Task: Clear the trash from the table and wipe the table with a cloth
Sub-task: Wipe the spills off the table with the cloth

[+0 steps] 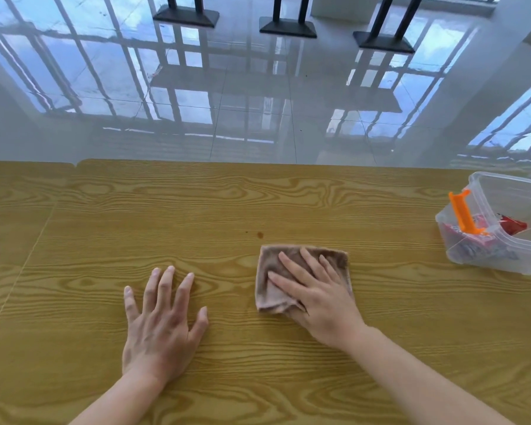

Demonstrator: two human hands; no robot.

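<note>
wood-grain table (89, 240) above glossy floor (258, 102) bears right hand (314, 294) flat on cloth (270, 297), left hand (161, 323) splayed, fingers straight.

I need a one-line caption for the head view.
Right hand presses a brown cloth on the wooden table; left hand rests flat nearby; trash sits in a clear box.

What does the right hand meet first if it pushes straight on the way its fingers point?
Likely the small brown stain on the table, just past the cloth under the right hand; the line may pass slightly right of it. Otherwise bare wood to the far edge.
</note>
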